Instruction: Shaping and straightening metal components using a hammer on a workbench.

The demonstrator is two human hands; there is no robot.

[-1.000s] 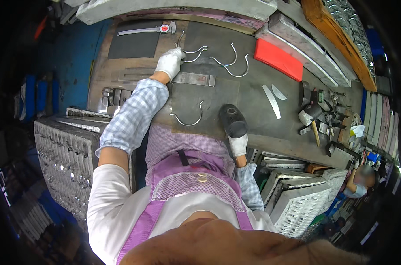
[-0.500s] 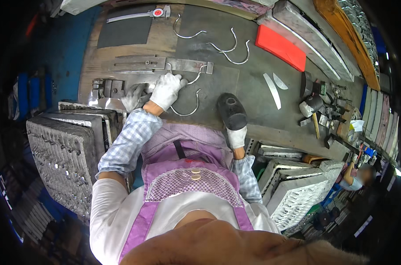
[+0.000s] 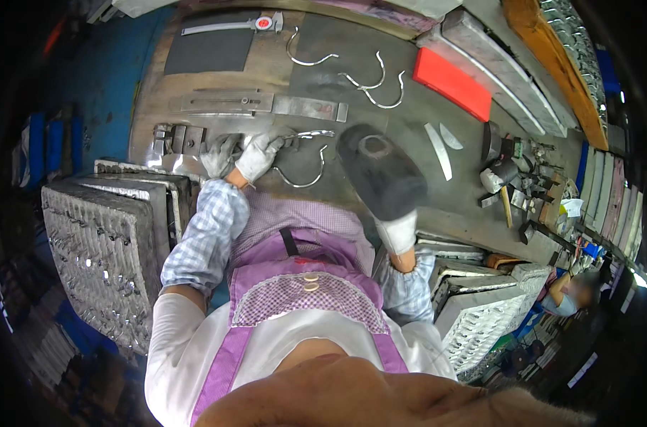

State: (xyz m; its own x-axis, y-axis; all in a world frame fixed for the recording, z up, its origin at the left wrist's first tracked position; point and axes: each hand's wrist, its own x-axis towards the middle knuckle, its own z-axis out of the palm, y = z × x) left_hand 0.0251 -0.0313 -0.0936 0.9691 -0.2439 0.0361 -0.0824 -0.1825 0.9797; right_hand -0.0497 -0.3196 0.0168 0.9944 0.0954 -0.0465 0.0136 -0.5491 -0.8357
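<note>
My left hand (image 3: 258, 155), in a white glove, is closed on one end of a curved metal rod (image 3: 315, 134). The rod appears nearly edge-on, level with the bench surface. Just below it lies a second curved rod (image 3: 298, 184). My right hand (image 3: 397, 232), also gloved, is mostly hidden behind the big black head of a mallet (image 3: 380, 174); I see the glove's cuff and wrist below the head. The mallet head is to the right of the held rod, apart from it. A crumpled grey glove (image 3: 220, 154) lies against my left hand.
A steel slide gauge (image 3: 223, 102) lies beyond my left hand, a dial caliper (image 3: 265, 24) farther back. Several bent rods (image 3: 400, 98) and a red block (image 3: 451, 84) are on the bench (image 3: 302, 92). Hammers (image 3: 505, 171) lie right; stacked moulds (image 3: 99, 256) stand left.
My left hand has drawn the rod nearer and turned it from its open curve to edge-on, off the slide gauge. The mallet has risen and appears larger.
</note>
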